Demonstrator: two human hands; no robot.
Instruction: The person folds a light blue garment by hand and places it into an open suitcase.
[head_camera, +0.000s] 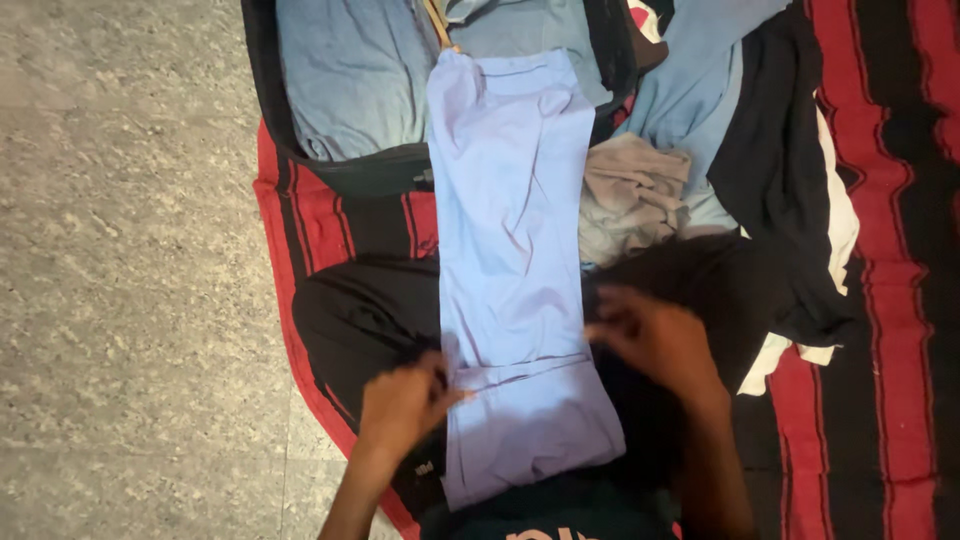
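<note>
Grey stone floor (120, 250) fills the left of my view, with a red-and-black striped blanket (880, 300) spread over it on the right. On the blanket I see a long, pale lavender garment (510, 260) laid flat, its far end reaching over the rim of an open dark suitcase (262, 90) that holds folded blue clothes (350, 70). My left hand (405, 405) pinches the garment's left edge near a fold line, fingers closed on the cloth. My right hand (655, 340) rests at the garment's right edge, fingers bent; it is blurred, so I cannot tell whether it grips. Just beyond it lie a crumpled grey cloth (630, 195) and a black garment (775, 170).
</note>
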